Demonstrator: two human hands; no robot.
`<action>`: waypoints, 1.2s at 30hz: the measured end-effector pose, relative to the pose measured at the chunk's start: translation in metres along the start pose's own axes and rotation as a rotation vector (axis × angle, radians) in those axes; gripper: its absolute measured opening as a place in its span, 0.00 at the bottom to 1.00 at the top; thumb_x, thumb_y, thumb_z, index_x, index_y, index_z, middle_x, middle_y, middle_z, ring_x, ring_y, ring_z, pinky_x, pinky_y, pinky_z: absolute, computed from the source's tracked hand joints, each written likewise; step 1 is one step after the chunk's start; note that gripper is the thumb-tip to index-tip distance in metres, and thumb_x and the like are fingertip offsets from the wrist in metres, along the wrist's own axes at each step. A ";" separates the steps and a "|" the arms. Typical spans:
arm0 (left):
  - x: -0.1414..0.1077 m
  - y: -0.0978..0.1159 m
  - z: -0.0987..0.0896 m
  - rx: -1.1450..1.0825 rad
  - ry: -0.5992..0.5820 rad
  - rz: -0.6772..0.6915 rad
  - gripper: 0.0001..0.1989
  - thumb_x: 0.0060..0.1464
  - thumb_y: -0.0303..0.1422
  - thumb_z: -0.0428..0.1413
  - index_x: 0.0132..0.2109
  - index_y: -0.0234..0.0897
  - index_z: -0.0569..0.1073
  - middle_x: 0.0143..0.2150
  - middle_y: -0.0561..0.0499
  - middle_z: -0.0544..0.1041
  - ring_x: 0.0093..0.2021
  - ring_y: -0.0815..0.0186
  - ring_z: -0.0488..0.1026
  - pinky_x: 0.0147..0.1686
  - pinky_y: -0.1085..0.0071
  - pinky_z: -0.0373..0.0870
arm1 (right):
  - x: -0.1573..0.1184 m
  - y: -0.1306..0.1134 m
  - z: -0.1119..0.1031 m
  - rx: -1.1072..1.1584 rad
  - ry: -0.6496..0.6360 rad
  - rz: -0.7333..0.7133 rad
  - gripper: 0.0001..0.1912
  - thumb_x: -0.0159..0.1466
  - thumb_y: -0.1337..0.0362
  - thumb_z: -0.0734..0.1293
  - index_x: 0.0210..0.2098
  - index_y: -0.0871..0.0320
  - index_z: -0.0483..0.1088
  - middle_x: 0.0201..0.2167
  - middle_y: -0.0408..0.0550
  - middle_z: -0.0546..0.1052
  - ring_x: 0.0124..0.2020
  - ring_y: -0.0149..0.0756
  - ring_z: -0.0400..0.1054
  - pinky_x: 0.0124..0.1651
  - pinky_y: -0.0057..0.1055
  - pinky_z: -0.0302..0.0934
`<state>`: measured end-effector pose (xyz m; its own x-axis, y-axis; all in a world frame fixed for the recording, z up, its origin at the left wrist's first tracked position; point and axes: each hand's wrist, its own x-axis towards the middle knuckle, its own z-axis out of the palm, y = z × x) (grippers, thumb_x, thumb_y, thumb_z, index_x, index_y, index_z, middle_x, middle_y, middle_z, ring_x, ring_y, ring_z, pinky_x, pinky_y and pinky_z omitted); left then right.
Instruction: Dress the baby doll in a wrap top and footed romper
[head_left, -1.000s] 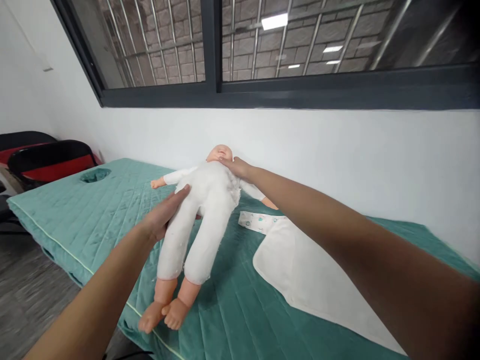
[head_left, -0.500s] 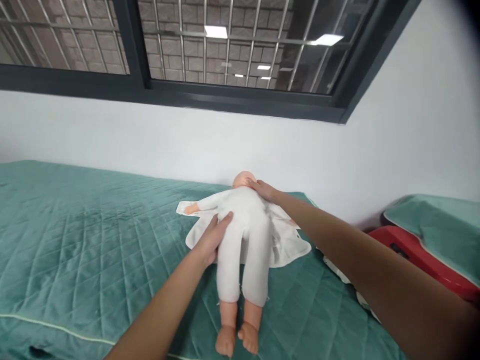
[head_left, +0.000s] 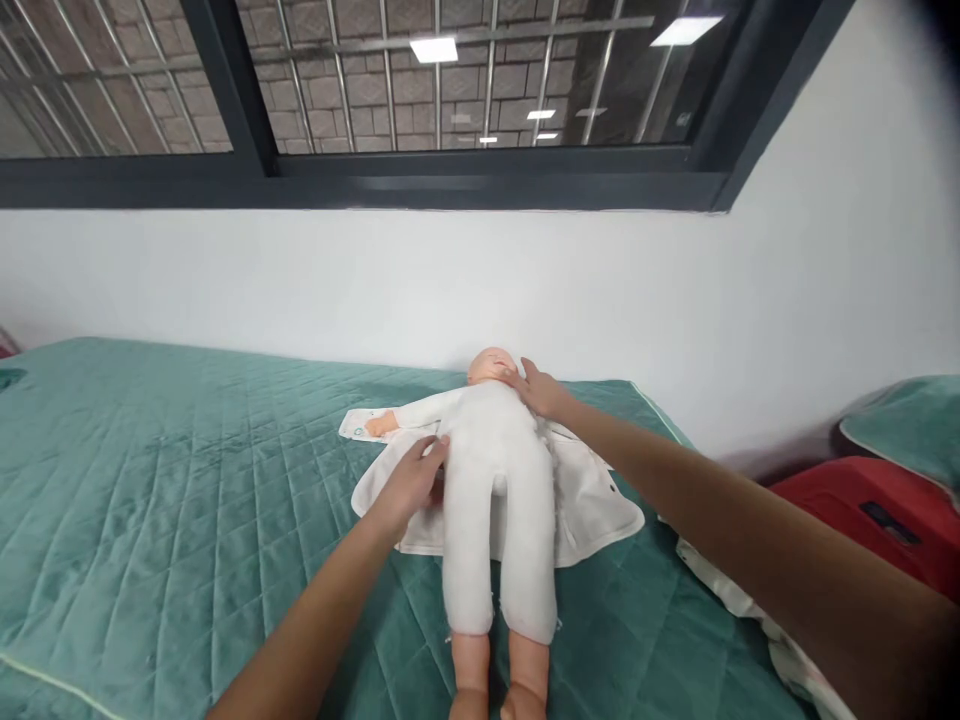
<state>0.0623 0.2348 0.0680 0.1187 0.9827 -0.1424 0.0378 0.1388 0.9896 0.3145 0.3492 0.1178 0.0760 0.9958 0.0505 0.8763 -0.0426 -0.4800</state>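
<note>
A baby doll [head_left: 499,430] with a white cloth body lies on its back, head toward the wall and feet toward me. Beneath it a white garment [head_left: 600,505] is spread out, and the doll's arm on the left lies along one sleeve. My left hand [head_left: 416,480] is beside the doll's hip on the left, fingers apart, fingertips at its side. My right hand [head_left: 536,388] is at the doll's neck and shoulder on the right, with its fingers spread. The doll's other arm is hidden behind my right forearm.
A green quilted cover [head_left: 187,500] lies under everything. The white wall [head_left: 337,285] and a barred window rise behind. At the right are a red object [head_left: 870,510], a green cushion [head_left: 915,430] and some pale cloth [head_left: 724,585].
The view has shifted slightly. My left hand has moved off the doll's hip to its left side, and the fingers of my right hand have lifted a little near the neck.
</note>
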 end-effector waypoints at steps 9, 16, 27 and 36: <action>0.068 -0.014 -0.015 0.783 0.253 0.227 0.09 0.52 0.27 0.54 0.42 0.36 0.74 0.47 0.41 0.76 0.49 0.53 0.73 0.49 0.59 0.68 | -0.021 -0.097 0.034 -0.231 0.146 -0.602 0.21 0.68 0.60 0.58 0.59 0.58 0.60 0.54 0.54 0.72 0.54 0.41 0.66 0.53 0.35 0.59; 0.069 -0.031 -0.013 1.127 0.241 0.300 0.13 0.57 0.28 0.50 0.48 0.37 0.73 0.47 0.41 0.74 0.50 0.54 0.71 0.43 0.64 0.67 | -0.001 -0.125 0.082 -0.552 -0.233 -0.553 0.16 0.63 0.59 0.64 0.46 0.62 0.70 0.46 0.60 0.77 0.45 0.52 0.71 0.45 0.43 0.63; 0.077 -0.028 -0.038 0.327 0.507 0.239 0.09 0.56 0.34 0.52 0.33 0.36 0.75 0.34 0.47 0.79 0.37 0.59 0.74 0.42 0.66 0.66 | -0.015 -0.088 0.049 -0.417 -0.082 -0.588 0.23 0.70 0.53 0.58 0.62 0.51 0.61 0.50 0.54 0.74 0.48 0.46 0.68 0.45 0.35 0.59; 0.071 -0.026 -0.049 -0.076 0.432 0.189 0.13 0.47 0.38 0.57 0.36 0.32 0.77 0.36 0.46 0.80 0.34 0.62 0.74 0.35 0.68 0.69 | -0.040 -0.072 0.039 -0.439 -0.065 -0.622 0.23 0.71 0.50 0.54 0.61 0.48 0.64 0.47 0.53 0.74 0.46 0.44 0.68 0.43 0.34 0.57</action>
<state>0.0207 0.3068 0.0330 -0.3079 0.9503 0.0462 -0.0189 -0.0547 0.9983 0.2303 0.3158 0.1162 -0.5097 0.8490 0.1392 0.8582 0.5132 0.0124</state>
